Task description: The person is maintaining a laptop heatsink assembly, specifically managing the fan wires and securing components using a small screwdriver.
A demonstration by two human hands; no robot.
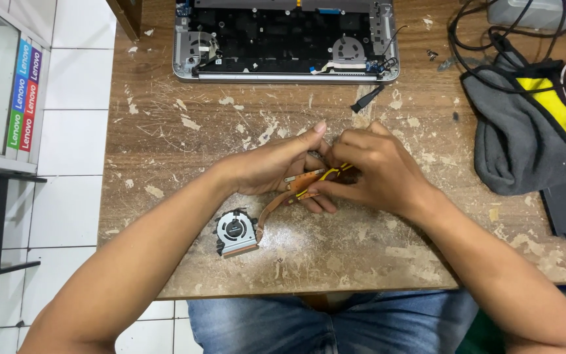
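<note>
A worn wooden table [309, 262], its surface scratched and flecked with pale paint, fills the view above a white tiled floor [67, 196]. At the far edge lies an opened laptop chassis [286, 39] with its dark board and two round fans exposed. To the right rests a grey cloth pouch [519, 131] with a yellow patch, crossed by black cables [486, 33]. At the centre, the left hand [276, 167] and the right hand [375, 170] meet over a copper heat-pipe assembly [296, 190]; both hands are closed on its upper end, the fingers pinching the metal and a small yellow-marked part between them. The pipe curves down and left to a small cooling fan [236, 231] in a grey housing, which lies flat on the table near the front edge. A small black connector piece [367, 99] lies just below the chassis.
</note>
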